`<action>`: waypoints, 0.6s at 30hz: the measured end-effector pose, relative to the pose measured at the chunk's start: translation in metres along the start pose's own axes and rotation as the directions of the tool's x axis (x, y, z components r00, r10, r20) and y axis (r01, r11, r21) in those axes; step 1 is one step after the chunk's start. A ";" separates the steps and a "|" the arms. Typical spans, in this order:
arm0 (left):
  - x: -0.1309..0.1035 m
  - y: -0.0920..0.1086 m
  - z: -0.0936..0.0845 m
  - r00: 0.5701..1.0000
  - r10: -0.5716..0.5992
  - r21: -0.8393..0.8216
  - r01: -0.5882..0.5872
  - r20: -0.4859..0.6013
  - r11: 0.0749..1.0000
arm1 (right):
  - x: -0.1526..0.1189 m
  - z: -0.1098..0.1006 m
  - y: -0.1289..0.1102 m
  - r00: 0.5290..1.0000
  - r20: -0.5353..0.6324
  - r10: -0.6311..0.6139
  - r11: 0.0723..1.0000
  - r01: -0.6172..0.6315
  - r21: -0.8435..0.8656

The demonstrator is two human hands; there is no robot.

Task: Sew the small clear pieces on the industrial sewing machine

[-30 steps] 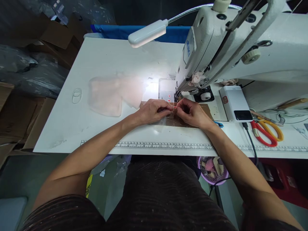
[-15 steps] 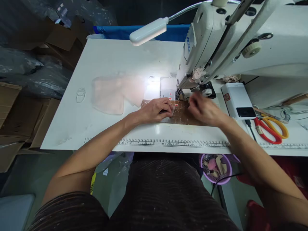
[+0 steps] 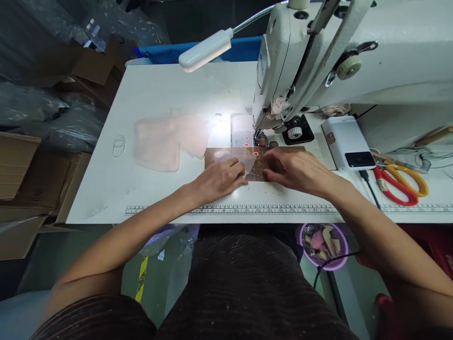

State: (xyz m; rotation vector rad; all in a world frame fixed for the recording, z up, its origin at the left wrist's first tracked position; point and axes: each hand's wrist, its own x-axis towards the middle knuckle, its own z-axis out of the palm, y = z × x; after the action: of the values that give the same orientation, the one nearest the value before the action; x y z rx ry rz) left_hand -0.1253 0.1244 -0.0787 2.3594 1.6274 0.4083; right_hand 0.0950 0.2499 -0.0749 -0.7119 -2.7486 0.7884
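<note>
My left hand (image 3: pixel 224 178) has its fingers closed on the near edge of a small, thin, whitish fabric piece (image 3: pixel 250 163), which lies partly under the fingers. My right hand (image 3: pixel 297 169) rests at the right of that piece, thumb and forefinger apart with a gap between them; nothing shows in its grip. Both hands are over a brown strip (image 3: pixel 260 175) along the front of the sewing machine bed. Just behind the fabric piece is the needle and presser foot area (image 3: pixel 257 138) of the sewing machine (image 3: pixel 279 56). Small red marks show on the bed nearby.
Pale pink fabric pieces (image 3: pixel 157 144) and thin loops (image 3: pixel 119 146) lie on the white table (image 3: pixel 106 189). A lamp (image 3: pixel 205 49) hangs above. To the right are a white box-shaped device (image 3: pixel 345 137) and red- and yellow-handled tools (image 3: pixel 398 189). A purple scrap bin (image 3: pixel 345 245) stands below.
My right hand has come down and its fingers have parted beside the fabric piece. My left hand has shifted slightly left and nearer my body. The view has moved a little.
</note>
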 end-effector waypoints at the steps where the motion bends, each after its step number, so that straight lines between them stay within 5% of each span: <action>1: -0.002 -0.002 0.004 1.000 -0.028 0.010 0.028 -0.014 1.000 | 0.000 0.001 -0.001 0.999 0.031 -0.021 0.999 0.022 -0.025; 6: -0.002 -0.014 0.010 0.996 0.022 0.057 -0.017 -0.086 0.998 | 0.002 0.013 -0.033 0.954 0.034 -0.297 0.871 0.256 0.419; 8: -0.004 -0.015 0.007 0.990 0.075 0.161 -0.055 -0.123 0.985 | 0.008 0.020 -0.042 0.953 0.030 -0.301 0.793 0.232 0.564; 11: -0.011 -0.013 0.003 0.966 0.147 0.329 -0.070 -0.215 0.942 | 0.019 0.027 -0.032 0.997 -0.066 0.031 0.739 0.021 0.674; 14: -0.022 -0.007 0.000 0.924 0.213 0.341 -0.099 -0.317 0.935 | 0.022 0.027 -0.012 0.893 -0.156 0.422 0.522 -0.098 0.847; 16: -0.026 -0.002 -0.005 0.901 0.303 0.274 -0.221 -0.311 0.936 | 0.020 0.024 -0.006 0.881 -0.097 0.464 0.403 -0.113 0.908; 18: -0.026 0.001 -0.011 0.885 0.387 0.165 -0.354 -0.259 0.921 | 0.015 0.021 -0.006 0.899 -0.058 0.435 0.395 -0.132 0.909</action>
State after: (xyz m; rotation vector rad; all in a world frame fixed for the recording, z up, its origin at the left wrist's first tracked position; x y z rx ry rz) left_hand -0.1368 0.1003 -0.0702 2.8171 1.3233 0.7861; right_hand 0.0729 0.2435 -0.0883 -0.9198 -1.5149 1.8258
